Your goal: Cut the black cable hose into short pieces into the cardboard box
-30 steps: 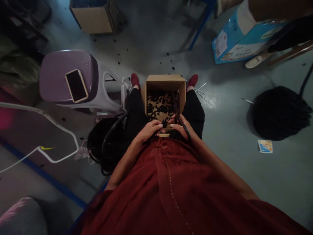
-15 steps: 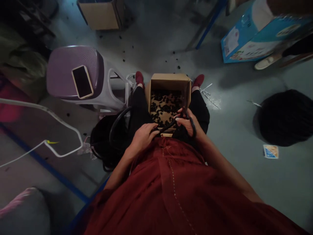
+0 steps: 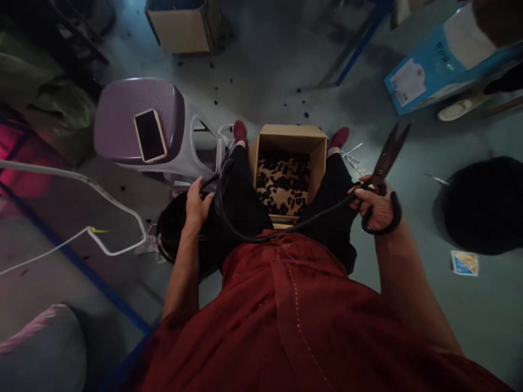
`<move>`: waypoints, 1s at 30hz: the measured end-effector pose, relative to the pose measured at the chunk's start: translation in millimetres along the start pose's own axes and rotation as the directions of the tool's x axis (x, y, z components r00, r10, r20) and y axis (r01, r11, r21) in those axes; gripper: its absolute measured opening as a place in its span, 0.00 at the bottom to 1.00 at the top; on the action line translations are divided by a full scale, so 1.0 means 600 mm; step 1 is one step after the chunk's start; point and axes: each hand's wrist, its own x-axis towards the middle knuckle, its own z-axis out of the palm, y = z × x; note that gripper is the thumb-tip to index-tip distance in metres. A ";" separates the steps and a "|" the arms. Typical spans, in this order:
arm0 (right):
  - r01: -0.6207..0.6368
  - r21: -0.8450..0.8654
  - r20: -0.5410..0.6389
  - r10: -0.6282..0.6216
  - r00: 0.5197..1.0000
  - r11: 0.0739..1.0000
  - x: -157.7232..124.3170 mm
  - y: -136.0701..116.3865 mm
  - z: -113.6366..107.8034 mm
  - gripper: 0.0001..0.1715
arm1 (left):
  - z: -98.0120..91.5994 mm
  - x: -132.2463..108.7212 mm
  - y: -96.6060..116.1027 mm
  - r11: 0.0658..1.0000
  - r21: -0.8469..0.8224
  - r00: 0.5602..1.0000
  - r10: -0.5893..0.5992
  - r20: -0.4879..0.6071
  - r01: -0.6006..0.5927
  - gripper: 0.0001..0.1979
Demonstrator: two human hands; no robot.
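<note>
I sit with an open cardboard box between my legs; several small black pieces lie in it. My right hand is out to the right, closed on large black-handled scissors whose blades point up and away, and it also pinches the end of a black cable. That cable runs across my lap to the left. There my left hand grips it where it loops up from a dark coil on the floor beside my left leg.
A purple plastic stool with a phone on it stands at the left. White cable lies on the floor at the left. A black heap and a small packet sit at the right, a blue carton and another box farther off.
My hands were together over the box's near edge. They have parted: the right swung out right with scissors and cable end, the left went to the coil, drawing the cable across my lap.
</note>
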 end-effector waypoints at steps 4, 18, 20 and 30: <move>0.007 -0.017 -0.052 -0.007 0.999 1.000 -0.007 -0.015 -0.032 0.19 | 0.035 0.034 0.037 0.976 0.027 0.976 0.214 0.045 -0.215 0.41; -0.052 -0.101 -0.165 0.034 0.986 0.993 -0.058 -0.026 -0.129 0.15 | 0.172 0.152 0.212 0.858 -0.104 0.810 0.510 0.290 -0.503 0.25; -0.056 -0.055 -0.206 0.044 0.978 0.997 -0.058 -0.021 -0.141 0.16 | 0.179 0.144 0.203 0.864 -0.102 0.774 0.489 0.402 -0.494 0.20; 0.070 -0.203 -0.476 -0.161 0.864 0.977 -0.010 0.001 -0.147 0.20 | 0.058 -0.028 0.017 0.911 0.347 0.952 0.128 0.279 -0.224 0.14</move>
